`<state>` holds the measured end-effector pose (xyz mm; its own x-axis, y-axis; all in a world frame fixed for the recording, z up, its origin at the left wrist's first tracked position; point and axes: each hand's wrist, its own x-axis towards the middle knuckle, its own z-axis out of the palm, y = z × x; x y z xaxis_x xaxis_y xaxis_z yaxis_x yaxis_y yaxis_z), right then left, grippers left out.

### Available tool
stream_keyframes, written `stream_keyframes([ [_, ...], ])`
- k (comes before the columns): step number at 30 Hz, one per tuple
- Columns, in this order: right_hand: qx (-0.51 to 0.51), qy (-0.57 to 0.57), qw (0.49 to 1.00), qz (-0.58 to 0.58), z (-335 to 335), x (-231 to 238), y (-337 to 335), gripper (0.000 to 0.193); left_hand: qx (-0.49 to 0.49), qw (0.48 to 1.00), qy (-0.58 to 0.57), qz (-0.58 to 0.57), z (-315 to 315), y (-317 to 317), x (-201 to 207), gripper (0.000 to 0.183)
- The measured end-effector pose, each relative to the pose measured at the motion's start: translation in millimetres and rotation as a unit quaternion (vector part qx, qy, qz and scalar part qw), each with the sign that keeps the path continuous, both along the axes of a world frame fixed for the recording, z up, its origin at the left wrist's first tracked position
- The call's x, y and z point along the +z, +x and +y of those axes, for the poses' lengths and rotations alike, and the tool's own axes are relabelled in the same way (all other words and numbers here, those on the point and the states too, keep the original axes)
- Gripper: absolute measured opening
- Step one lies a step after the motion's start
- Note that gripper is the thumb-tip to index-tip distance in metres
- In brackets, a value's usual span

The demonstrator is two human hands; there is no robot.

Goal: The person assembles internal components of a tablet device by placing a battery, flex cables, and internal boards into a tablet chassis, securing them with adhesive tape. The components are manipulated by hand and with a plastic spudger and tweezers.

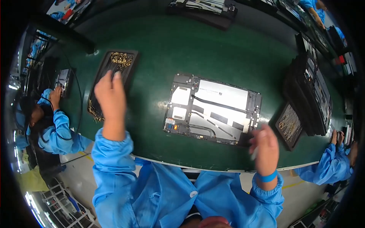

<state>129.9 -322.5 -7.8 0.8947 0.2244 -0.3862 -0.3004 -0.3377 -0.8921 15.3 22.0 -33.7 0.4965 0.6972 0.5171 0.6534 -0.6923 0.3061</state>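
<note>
An opened tablet (213, 110) lies in front of me, its inside showing silver battery plates, black flex strips and a dark frame. Over a dark tray (131, 65) on the left hovers my left hand (110, 97), thumb and forefinger brought close together. That tray holds thin black cables with gold-coloured ends (121, 59); whether one is between my fingers cannot be seen. My right hand (266, 148) is curled beside the tablet's near right corner, somewhat blurred. A small pale thing (254, 154) shows at its fingers, its kind unclear.
A second dark tray (289, 125) with thin pale cables stands right of the tablet. Next to it rises a leaning stack of black trays (310, 95) bearing devices. Another black tray (203, 13) sits at the far edge. Co-workers in blue sit left (57, 129) and right (329, 163).
</note>
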Motion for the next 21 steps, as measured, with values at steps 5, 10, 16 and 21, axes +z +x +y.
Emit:
stream_keyframes([
  [5, 0.462, 0.019, 0.886, 0.023, 39, -5, -24, 0.031, 0.092, 0.980, -0.142, 0.107, 59, -59, -25, 0.029],
  [10, 0.437, 0.042, 0.898, 0.036, 63, -25, -35, 0.029, 0.075, 0.977, -0.193, 0.049, 36, -45, 0, 0.030],
  [16, 0.359, 0.055, 0.932, 0.013, 72, -39, -38, 0.027, -0.028, 0.996, -0.071, 0.044, 3, -40, 23, 0.020],
  [21, 0.300, 0.069, 0.935, 0.175, 73, -26, -22, 0.033, -0.154, 0.984, 0.060, 0.075, -33, -30, 43, 0.008],
])
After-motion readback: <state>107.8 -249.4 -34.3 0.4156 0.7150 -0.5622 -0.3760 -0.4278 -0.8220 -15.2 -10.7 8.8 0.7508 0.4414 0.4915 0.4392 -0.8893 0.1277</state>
